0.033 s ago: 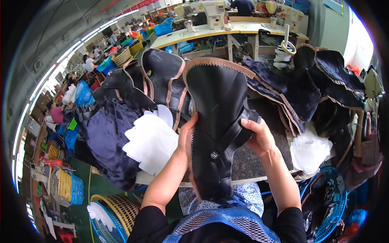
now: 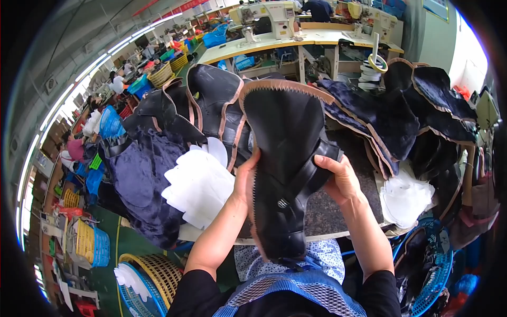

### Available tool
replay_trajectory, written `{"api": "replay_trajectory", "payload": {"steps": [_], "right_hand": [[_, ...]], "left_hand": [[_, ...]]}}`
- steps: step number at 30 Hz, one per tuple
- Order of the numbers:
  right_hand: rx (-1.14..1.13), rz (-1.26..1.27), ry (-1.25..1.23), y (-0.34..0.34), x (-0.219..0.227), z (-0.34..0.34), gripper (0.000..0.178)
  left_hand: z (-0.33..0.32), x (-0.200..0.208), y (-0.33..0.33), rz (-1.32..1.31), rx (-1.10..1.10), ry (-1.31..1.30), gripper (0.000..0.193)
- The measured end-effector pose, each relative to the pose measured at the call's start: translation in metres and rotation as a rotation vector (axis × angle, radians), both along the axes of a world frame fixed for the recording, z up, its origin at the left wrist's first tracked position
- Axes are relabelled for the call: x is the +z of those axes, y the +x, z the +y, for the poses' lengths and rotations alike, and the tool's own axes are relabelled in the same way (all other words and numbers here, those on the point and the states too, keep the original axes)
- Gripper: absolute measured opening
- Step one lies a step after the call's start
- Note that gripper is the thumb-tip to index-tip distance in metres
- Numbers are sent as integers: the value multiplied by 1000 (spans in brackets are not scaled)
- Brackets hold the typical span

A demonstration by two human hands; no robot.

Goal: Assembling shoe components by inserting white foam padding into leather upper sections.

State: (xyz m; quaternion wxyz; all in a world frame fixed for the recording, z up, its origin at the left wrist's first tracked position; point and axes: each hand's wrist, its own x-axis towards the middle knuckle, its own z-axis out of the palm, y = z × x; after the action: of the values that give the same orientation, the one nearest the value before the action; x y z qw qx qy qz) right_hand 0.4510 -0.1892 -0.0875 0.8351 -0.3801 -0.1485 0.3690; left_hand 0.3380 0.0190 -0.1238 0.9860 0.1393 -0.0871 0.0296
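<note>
Upright in front of me is a black leather boot upper [image 2: 280, 137], with tan zigzag edging, a strap across it and a small silver stud. My left hand [image 2: 245, 177] grips its left edge, the fingers hidden behind the leather. On the other side my right hand [image 2: 339, 177] is closed on the strap end, thumb on top. Just left of the upper lies a pile of white cut sheets [image 2: 198, 185]. Further left, a dark blue furry piece [image 2: 142, 185] hangs over the bench edge. More black uppers [image 2: 214, 95] lie beyond my left hand.
Fur-lined pieces [image 2: 369, 116] and another white stack [image 2: 405, 195] lie on the right of the dark worktop [image 2: 338, 211]. A tape roll [image 2: 378, 63] hangs on a post behind. Blue [image 2: 449, 264] and yellow [image 2: 163, 272] baskets flank me. Sewing machines [image 2: 280, 18] stand across the back.
</note>
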Motion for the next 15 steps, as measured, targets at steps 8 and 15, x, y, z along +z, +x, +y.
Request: {"api": "replay_trajectory", "payload": {"steps": [8,15], "right_hand": [[-155,-404,-194,-13,17,6,29],[-78,-441,-69,-11,-1,-4,19]], "left_hand": [[25,115,-26,-278,1405,2153,119],[57,128,15,-82,212,1703,27]]}}
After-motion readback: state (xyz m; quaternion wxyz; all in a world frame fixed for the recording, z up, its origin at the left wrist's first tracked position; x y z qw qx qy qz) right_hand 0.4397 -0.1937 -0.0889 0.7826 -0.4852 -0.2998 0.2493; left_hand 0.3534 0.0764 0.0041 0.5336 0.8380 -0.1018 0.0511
